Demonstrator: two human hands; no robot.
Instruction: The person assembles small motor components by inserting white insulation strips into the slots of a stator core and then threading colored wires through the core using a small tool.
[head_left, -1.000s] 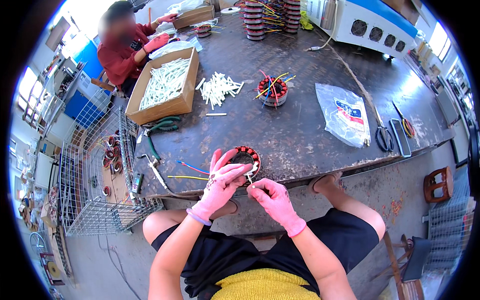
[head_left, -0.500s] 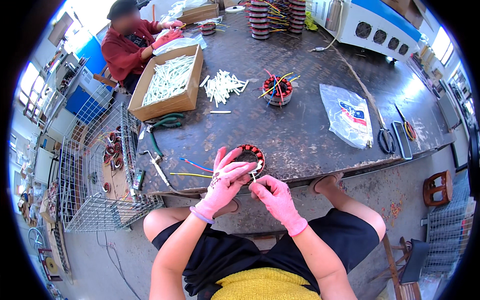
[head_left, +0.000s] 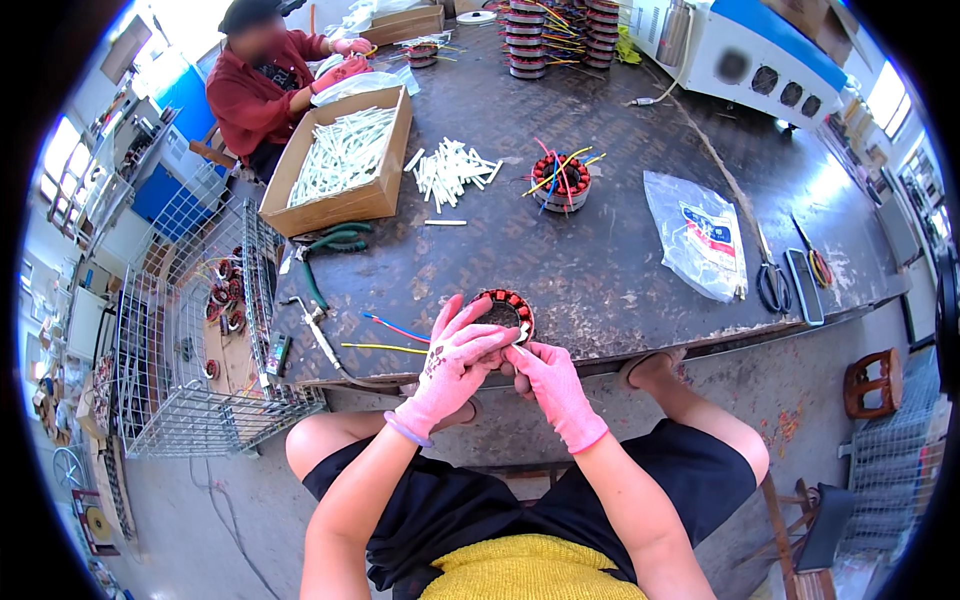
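At the near edge of the table is a ring-shaped motor stator (head_left: 511,300) with red coils, tilted between my gloved hands. My left hand (head_left: 458,350), in a pink glove, grips its left and near side, thumb and fingers closing toward the rim and the other fingers raised. Blue, red and yellow wires (head_left: 385,348) stick out to the left behind this hand. My right hand (head_left: 552,385), also gloved in pink, pinches at the right near rim. A short white sleeve (head_left: 524,333) shows at its fingertips, its lower part hidden by them.
Ahead stand another stator (head_left: 560,183), a pile of white sleeves (head_left: 455,174) and a cardboard box (head_left: 395,190) of more. Green-handled pliers (head_left: 340,238), a plastic bag (head_left: 695,240), scissors (head_left: 773,285) and a phone (head_left: 803,285) lie around. A co-worker (head_left: 255,100) sits far left.
My right hand has moved up along the white sleeve to the stator's rim, covering its lower part. My left hand keeps its grip; the view has shifted slightly.
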